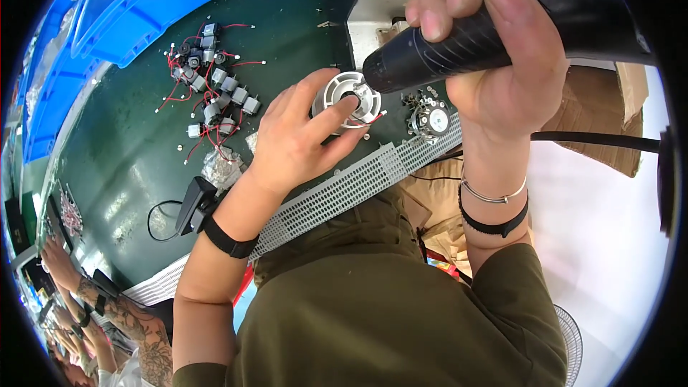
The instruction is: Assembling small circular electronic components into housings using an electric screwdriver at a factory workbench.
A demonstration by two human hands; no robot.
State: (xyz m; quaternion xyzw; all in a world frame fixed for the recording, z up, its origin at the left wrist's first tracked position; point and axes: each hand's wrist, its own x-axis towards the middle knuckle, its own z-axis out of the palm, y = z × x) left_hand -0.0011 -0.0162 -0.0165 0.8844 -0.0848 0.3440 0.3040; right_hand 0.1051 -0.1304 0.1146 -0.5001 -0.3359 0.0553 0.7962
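My left hand (290,132) grips a round white plastic housing (374,105) on the dark green table. Its index finger reaches into the housing's middle, where a dark part shows; a red wire sticks out at the near side. In my closed right hand (534,64) is a black power screwdriver (430,57), slanting down to the left. The tool's nose is right at the housing's far right edge; its tip meets a small metal part there, and exact contact is hard to tell. To the right lies a round metal-and-white part (432,122) among small screws.
Several small grey motors (229,84) with red wires lie in a pile to the left. Nearer are a clear bag of small parts (221,168) and a black clamp-like device (195,204). Blue bins (165,11) line the far side. Another person's tattooed arm (136,319) appears lower left.
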